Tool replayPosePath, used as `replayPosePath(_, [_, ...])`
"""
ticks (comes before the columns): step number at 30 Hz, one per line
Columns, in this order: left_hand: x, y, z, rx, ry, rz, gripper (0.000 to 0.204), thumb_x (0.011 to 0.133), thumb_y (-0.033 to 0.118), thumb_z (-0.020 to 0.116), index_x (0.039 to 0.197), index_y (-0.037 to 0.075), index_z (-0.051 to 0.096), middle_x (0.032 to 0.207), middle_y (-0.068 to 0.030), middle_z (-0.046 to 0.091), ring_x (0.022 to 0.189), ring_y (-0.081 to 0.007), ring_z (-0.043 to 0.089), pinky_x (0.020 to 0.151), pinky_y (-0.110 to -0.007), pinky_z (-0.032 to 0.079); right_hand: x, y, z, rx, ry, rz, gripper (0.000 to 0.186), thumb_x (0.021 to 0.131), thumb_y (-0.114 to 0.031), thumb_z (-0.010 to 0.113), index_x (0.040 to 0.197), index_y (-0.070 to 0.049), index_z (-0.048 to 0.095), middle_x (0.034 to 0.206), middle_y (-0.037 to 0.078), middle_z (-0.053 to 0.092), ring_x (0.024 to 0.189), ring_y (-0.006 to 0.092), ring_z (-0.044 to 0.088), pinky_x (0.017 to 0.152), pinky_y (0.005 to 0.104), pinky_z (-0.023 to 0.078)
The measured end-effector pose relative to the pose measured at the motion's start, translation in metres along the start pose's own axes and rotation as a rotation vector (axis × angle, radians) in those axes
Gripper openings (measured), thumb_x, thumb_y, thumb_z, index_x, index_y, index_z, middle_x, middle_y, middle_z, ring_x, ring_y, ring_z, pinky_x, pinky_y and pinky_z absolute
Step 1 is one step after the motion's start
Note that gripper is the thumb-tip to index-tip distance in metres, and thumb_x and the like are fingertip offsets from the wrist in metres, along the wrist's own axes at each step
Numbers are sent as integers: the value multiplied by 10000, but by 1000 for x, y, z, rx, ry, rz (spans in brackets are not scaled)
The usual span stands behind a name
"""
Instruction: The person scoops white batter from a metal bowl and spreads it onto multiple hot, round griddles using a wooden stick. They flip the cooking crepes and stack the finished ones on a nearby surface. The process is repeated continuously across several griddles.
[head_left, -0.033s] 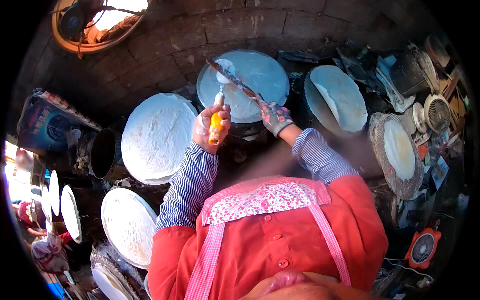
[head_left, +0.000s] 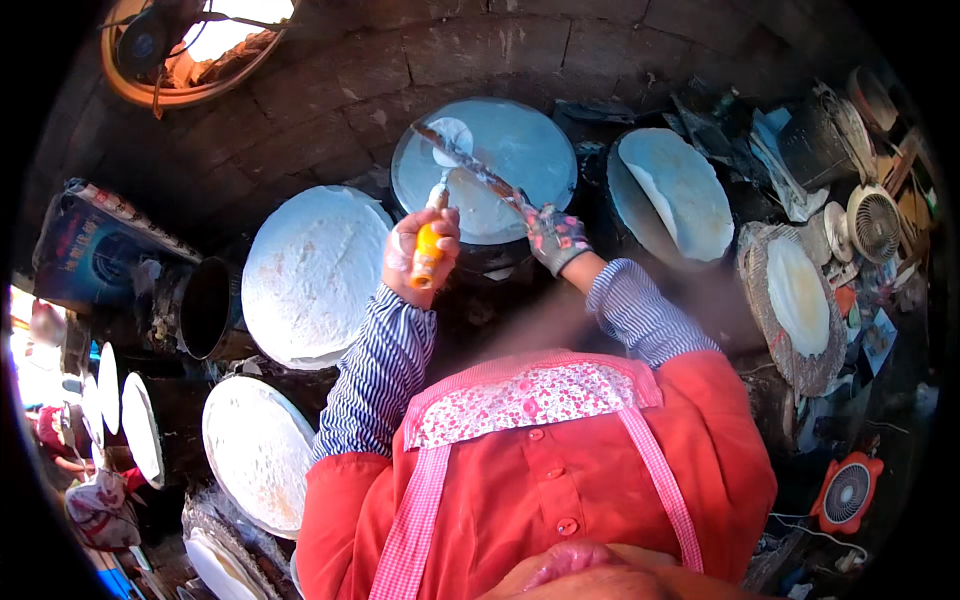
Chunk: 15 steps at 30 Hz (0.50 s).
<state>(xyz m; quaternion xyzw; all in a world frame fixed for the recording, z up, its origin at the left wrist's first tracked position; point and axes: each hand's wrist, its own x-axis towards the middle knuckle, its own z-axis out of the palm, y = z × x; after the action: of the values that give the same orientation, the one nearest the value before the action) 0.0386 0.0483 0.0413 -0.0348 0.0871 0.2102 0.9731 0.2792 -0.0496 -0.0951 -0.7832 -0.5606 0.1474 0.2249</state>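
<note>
My left hand (head_left: 401, 262) is closed round a yellow-handled tool (head_left: 427, 250), whose pale tip points away from me. A round white disc (head_left: 455, 134), apparently the tool's head, lies over a round griddle (head_left: 537, 150) coated with a thin pale layer. My right hand (head_left: 556, 238), in a grey glove with pink patches, grips a long, thin wooden stick (head_left: 482, 172). The stick slants leftward across the griddle and passes in front of the disc; whether it touches the surface I cannot tell.
Left of the griddle stands another round plate covered in white (head_left: 315, 280), with a third (head_left: 257, 455) nearer me. At right, a folded-over thin sheet (head_left: 680, 190) lies on a dark griddle. Two fans (head_left: 873, 222) and an orange-framed fan (head_left: 847, 493) stand far right. A brick wall (head_left: 480, 50) rises behind.
</note>
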Motion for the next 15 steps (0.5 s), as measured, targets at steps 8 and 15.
replayPosePath(8, [-25, -2, 1, -17, -49, -50, 304, 789, 74, 497, 1012, -74, 353, 799, -128, 492, 612, -146, 528, 504, -246, 477, -89, -10, -40, -280, 247, -253, 542, 771, -200, 538, 1278, -183, 348, 906, 45, 577, 743, 185, 585, 484, 276, 464])
replayPosePath(15, [-11, -22, 5, 111, -16, -103, 338, 811, 82, 477, 1071, -74, 327, 824, -108, 470, 605, -113, 505, 472, -205, 451, -20, -59, -67, 1540, -530, 308, 286, 838, -240, 508, 1047, -48, 475, 732, 105, 581, 479, 177, 561, 388, 256, 440])
